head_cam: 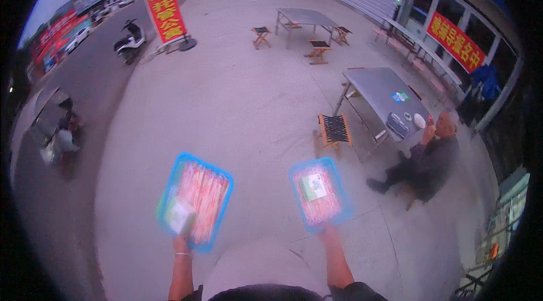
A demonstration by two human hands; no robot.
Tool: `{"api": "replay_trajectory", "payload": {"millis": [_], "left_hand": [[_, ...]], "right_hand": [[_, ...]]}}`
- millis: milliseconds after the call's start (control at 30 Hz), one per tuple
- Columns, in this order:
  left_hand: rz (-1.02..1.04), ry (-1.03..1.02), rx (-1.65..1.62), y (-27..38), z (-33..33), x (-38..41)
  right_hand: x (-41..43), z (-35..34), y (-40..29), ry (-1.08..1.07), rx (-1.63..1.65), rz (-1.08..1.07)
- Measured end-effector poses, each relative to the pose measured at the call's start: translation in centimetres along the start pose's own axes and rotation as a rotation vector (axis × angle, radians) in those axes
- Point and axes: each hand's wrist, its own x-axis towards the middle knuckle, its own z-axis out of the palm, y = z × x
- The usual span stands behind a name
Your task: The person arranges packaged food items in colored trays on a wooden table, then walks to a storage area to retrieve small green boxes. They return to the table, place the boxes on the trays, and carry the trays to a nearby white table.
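Observation:
My left hand (181,245), with a band at the wrist, grips the near edge of a blue plastic basket (228,199). Long, thin pinkish skewers (208,195) fill it, and a white and green packet (179,216) lies at its near left corner. On the right, my right hand (328,233) holds the near rim of a second blue plastic basket (339,182), blurred at that end. Similar pinkish skewers (320,212) lie in it under a white and green packet (313,187). My fingers are mostly hidden or blurred. The two baskets are apart, above the pavement.
A seated person (432,156) is at the right beside a metal folding table (373,84). A folding stool (335,129) stands near its corner. Farther off are another table (305,16) with stools, a red sign (165,8) and a parked scooter (130,41). A blurred vehicle (59,131) is on the road.

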Motion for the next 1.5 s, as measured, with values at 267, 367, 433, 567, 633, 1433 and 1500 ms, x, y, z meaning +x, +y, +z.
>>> {"api": "replay_trajectory", "payload": {"millis": [267, 367, 433, 567, 633, 1433, 1500], "left_hand": [[-0.101, -0.091, 0.014, 6.8, 25.3, 22.0], [-0.106, -0.133, -0.055, 10.3, 37.0, 28.8], [-0.091, -0.240, -0.126, 9.8, 43.1, 32.3], [-0.073, -0.163, 0.075, 16.4, 52.1, 35.7], [-0.135, -0.259, 0.054, 17.1, 60.1, 38.2], [-0.096, -0.586, 0.395, 21.0, 141.3, 67.3], [-0.153, -0.509, 0.517, 20.3, 146.6, 66.8]], "right_hand": [[21.7, 3.8, -3.5, 0.126, -0.001, 0.048], [34.5, 7.6, -7.4, 0.237, 0.250, 0.186], [42.4, 4.8, -7.1, 0.251, 0.190, 0.007], [53.5, 12.3, -15.1, 0.094, -0.857, -0.240], [61.2, 8.9, -13.7, 0.151, -0.743, -0.199], [121.8, -7.3, -25.0, 1.047, -1.214, 0.287], [122.1, -15.7, -21.6, 1.134, -1.054, 0.383]]}}
